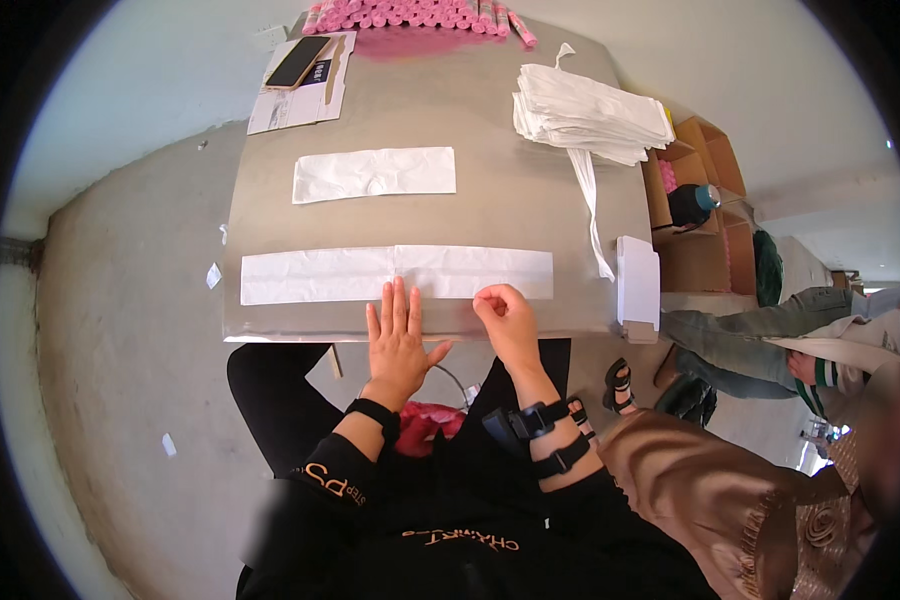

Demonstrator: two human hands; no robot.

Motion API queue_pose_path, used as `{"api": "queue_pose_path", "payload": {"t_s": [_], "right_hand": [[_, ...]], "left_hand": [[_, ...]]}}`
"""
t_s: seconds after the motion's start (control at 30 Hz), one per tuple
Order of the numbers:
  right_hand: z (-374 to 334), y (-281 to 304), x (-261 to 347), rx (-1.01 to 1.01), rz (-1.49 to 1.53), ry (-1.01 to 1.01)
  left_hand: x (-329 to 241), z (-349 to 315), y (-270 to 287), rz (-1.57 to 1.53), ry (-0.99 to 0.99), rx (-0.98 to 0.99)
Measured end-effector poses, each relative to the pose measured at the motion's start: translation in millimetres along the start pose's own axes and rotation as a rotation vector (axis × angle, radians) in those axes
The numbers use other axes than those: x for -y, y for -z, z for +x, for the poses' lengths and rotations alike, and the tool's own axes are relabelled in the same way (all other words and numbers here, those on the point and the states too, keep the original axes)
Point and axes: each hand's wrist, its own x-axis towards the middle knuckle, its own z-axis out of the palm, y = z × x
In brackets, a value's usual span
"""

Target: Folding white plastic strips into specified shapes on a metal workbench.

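A long white paper strip (320,276) lies unfolded along the table's near edge, with a crease near its middle. My left hand (398,335) is flat, fingers stretched, its fingertips resting on the strip close to that crease. At the strip's near edge, right of the crease, my right hand (507,318) is closed with thumb and fingertips pinched together; whatever they may hold is too small to make out. Beyond the strip lies a shorter white paper piece (374,174), slightly wrinkled.
A stack of white folded strips (590,115) sits far right, one tail hanging toward me. Pink rolls (410,14) line the table's (480,110) far edge. A phone (298,62) rests on cardboard at far left. Right are a white box (637,285), cardboard boxes (692,262) and people.
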Motion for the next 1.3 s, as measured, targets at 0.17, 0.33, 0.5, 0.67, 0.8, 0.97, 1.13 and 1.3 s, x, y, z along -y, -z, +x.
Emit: {"api": "queue_pose_path", "payload": {"t_s": [0.17, 0.33, 0.5, 0.67, 0.8, 0.97, 1.13, 1.3], "right_hand": [[-32.8, 16.2, 101.5, 0.319, 0.612, 0.153], [-73.7, 74.3, 205.0, 1.405, 0.949, 0.295], [-81.2, 80.5, 249.9, 1.731, 0.478, 0.664], [-98.6, 67.7, 234.2, 1.576, 0.765, 0.416], [-105.7, 56.0, 229.5, 1.230, 1.155, 0.186], [-101.6, 61.5, 220.7, 1.483, 1.098, 0.385], [-130.3, 68.5, 209.3, 0.337, 0.025, 0.724], [-82.6, 88.2, 210.6, 0.677, 0.297, 0.869]], "left_hand": [[5.9, -3.3, -1.5, 0.005, 0.024, 0.017], [1.4, -2.4, -1.6, 0.004, -0.001, -0.020], [-0.6, -1.5, -4.5, -0.047, -0.026, -0.031], [0.0, -3.6, -4.8, -0.015, -0.004, -0.031], [1.6, -0.7, -1.9, -0.024, -0.011, -0.036], [1.0, -2.3, -2.2, 0.020, 0.020, -0.009], [1.0, -0.6, -6.4, 0.023, -0.002, -0.045], [1.3, -2.1, -3.3, 0.022, 0.014, -0.041]]}}
